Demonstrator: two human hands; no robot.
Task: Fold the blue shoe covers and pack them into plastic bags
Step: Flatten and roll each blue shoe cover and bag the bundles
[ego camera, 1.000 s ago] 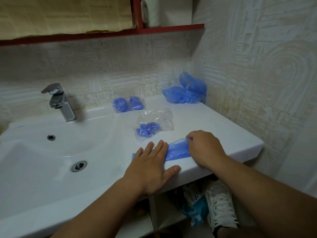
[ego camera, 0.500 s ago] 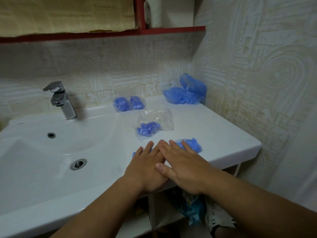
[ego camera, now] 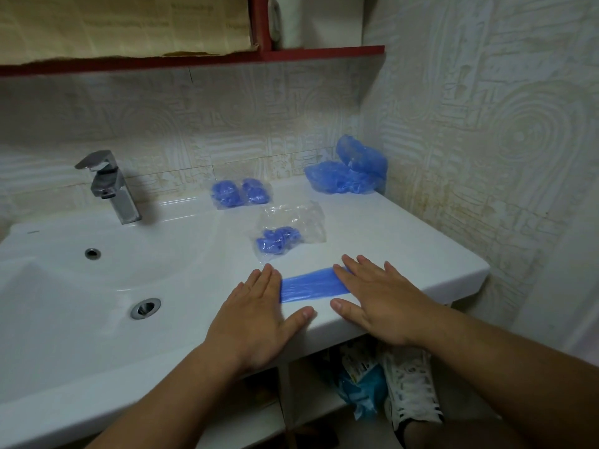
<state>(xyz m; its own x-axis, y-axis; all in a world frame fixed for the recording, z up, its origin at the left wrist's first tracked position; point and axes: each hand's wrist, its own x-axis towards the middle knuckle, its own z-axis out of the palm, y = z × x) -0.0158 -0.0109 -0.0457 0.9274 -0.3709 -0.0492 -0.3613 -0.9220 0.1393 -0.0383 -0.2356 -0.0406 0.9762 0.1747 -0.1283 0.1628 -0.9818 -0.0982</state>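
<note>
A blue shoe cover (ego camera: 312,284) lies flattened into a long strip on the white counter near the front edge. My left hand (ego camera: 259,314) presses flat on its left end, fingers straight. My right hand (ego camera: 377,301) presses flat on its right end, fingers spread. Behind the strip lies a clear plastic bag (ego camera: 291,233) with a bunched blue cover inside. Farther back sits a packed bag with two blue bundles (ego camera: 240,192). A loose pile of blue shoe covers (ego camera: 350,171) sits in the back right corner against the wall.
The white sink basin (ego camera: 81,286) with its drain and a chrome tap (ego camera: 110,186) fills the left side. A red shelf (ego camera: 194,59) hangs above. Tiled wall closes the right side. Under the counter are a white shoe (ego camera: 411,390) and blue packaging.
My hands were together on the cover half a second ago; now they have slid apart, left and right, smoothing the cover into a longer flat strip.
</note>
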